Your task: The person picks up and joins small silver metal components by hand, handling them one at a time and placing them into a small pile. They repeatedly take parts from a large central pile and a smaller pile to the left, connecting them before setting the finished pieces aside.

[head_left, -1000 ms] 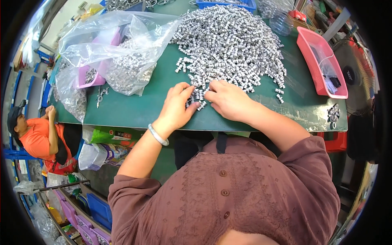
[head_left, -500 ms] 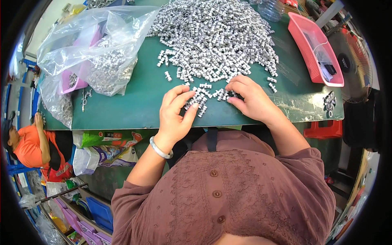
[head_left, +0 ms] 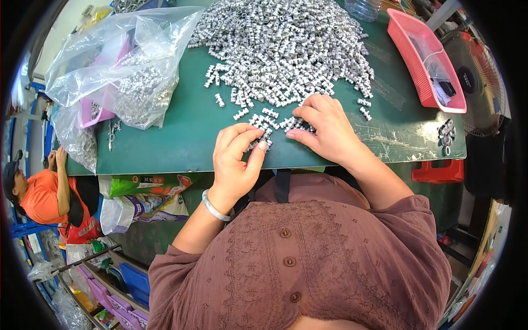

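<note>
A large heap of small silver-grey ribbed metal fittings (head_left: 280, 52) covers the far middle of the green table (head_left: 181, 148). Close to the front edge lies a small cluster of the same fittings (head_left: 264, 122), split off from the heap. My left hand (head_left: 237, 157) curves round the left side of this cluster, thumb and forefinger apart, with fittings between them. On the other side, my right hand (head_left: 330, 129) rests over several more fittings, its thumb and forefinger spread. The undersides of both hands are hidden. Neither hand visibly grips a fitting.
A clear plastic bag (head_left: 148, 47) of metal parts, with a purple scoop-like container, lies at the left. At the right are a pink basket (head_left: 410, 60), dark rings (head_left: 446, 135) and a fan (head_left: 473, 82). Another person in an orange shirt (head_left: 45, 195) sits far left.
My right hand has moved left, toward the small cluster, and fittings there have shifted with it. My left hand has barely moved. The view has shifted slightly.
</note>
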Tool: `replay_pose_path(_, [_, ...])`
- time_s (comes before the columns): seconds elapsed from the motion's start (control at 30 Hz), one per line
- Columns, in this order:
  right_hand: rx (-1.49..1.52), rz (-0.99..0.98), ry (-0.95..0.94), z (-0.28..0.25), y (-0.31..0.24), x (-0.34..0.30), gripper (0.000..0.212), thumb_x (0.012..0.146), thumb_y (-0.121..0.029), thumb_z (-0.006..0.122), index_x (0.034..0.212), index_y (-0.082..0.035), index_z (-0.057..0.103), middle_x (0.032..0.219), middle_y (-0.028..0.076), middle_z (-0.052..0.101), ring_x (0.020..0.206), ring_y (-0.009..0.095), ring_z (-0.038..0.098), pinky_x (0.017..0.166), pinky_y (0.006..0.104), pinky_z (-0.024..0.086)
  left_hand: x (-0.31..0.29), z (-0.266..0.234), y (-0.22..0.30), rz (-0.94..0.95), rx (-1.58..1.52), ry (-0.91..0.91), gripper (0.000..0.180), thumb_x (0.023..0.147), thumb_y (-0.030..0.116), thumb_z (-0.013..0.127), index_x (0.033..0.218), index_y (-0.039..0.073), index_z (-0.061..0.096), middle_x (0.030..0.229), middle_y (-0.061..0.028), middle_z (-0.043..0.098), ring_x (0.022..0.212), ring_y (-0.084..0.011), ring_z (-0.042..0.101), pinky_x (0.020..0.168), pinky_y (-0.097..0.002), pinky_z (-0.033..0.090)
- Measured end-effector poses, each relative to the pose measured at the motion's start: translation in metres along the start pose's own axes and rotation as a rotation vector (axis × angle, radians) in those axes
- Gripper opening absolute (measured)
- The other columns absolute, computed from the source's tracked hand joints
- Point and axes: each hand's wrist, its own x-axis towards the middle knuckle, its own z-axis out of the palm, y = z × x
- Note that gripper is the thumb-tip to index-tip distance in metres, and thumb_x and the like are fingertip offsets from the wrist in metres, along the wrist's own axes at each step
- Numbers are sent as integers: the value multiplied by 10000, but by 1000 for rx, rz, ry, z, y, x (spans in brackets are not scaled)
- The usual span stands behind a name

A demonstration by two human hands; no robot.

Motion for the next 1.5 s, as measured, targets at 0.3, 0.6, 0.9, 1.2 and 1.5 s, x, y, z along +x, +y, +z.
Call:
replay_pose_path(0.3, [385, 53, -21, -1, 2, -4, 145, 679, -49, 673, 800, -48, 592, 791, 63, 559, 746, 233, 536, 673, 335, 421, 2, 1, 14, 21, 66, -31, 191, 694, 19, 637, 884, 27, 615, 881, -100, 583, 811, -237, 537, 728, -308, 426])
replay_pose_path(0.6, [763, -9, 116, 3, -18, -13, 178, 677, 87, 628, 796, -24, 557, 797, 69, 571, 767, 188, 582, 667, 277, 465, 4, 7, 26, -162, -385, -111, 186, 734, 65, 663, 899, -2, 607, 797, -65, 559, 697, -138, 522, 603, -244, 431])
replay_pose_path(0.9, [623, -121, 119, 2, -18, -12, 212, 649, 97, 633, 789, -38, 549, 807, 69, 576, 772, 211, 575, 667, 293, 462, 5, 7, 28, -79, -365, -84, 156, 751, 17, 640, 901, -11, 609, 797, -48, 557, 695, -121, 521, 603, -228, 426])
replay_pose_path(1.2, [172, -23, 172, -6, -5, -11, 238, 657, -20, 667, 873, -38, 567, 861, 85, 560, 817, 260, 530, 719, 345, 421, -4, 9, 15, -733, -1288, -157, 145, 868, 101, 531, 985, 30, 578, 868, -47, 575, 755, -117, 514, 708, -244, 416])
replay_pose_path(1.5, [-2, 22, -34, -3, 1, -19, 222, 675, -125, 671, 869, -51, 595, 987, 85, 502, 953, 267, 449, 792, 369, 354, -8, 11, 4, -781, -1564, -229, 139, 889, 139, 498, 954, 34, 564, 871, -49, 565, 764, -119, 504, 718, -254, 420])
